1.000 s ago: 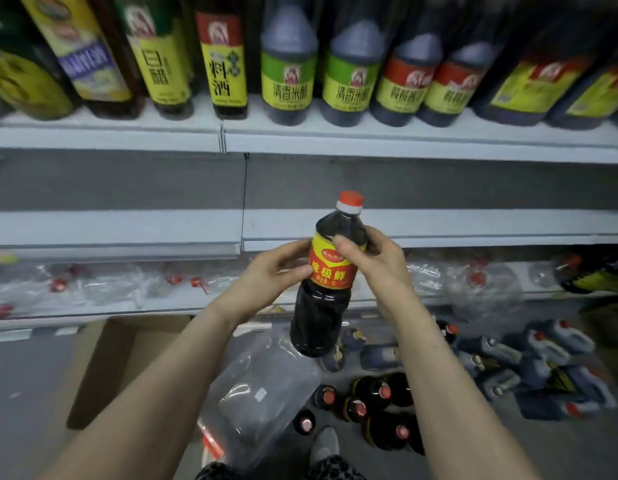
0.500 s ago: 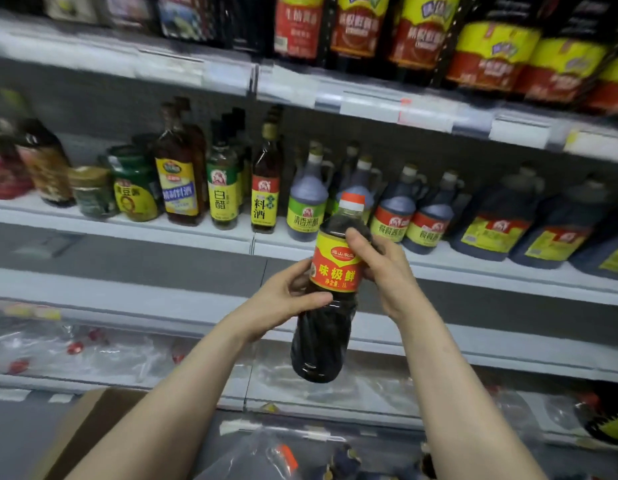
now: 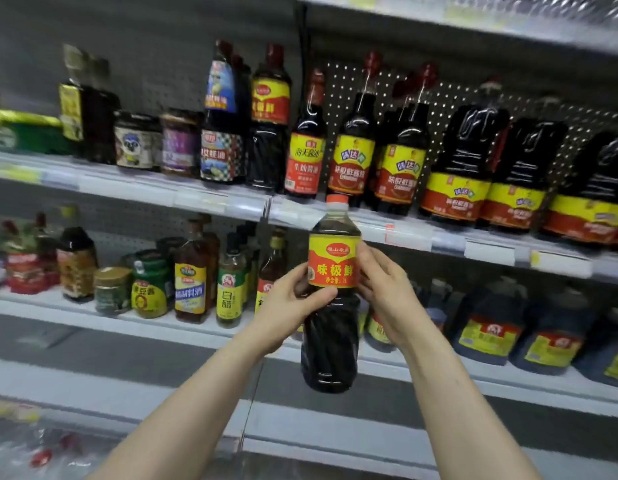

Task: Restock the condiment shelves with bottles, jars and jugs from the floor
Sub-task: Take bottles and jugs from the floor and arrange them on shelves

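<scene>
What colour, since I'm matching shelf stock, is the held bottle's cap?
Orange-red: the cap on the bottle, clearest in the head view.

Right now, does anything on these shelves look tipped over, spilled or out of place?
Nothing stands out. Everything on the upper shelf and the lower shelf seems to stand upright, with no spill showing. The only item off a shelf is the soy sauce bottle, held upright between the left hand and the right hand.
</scene>
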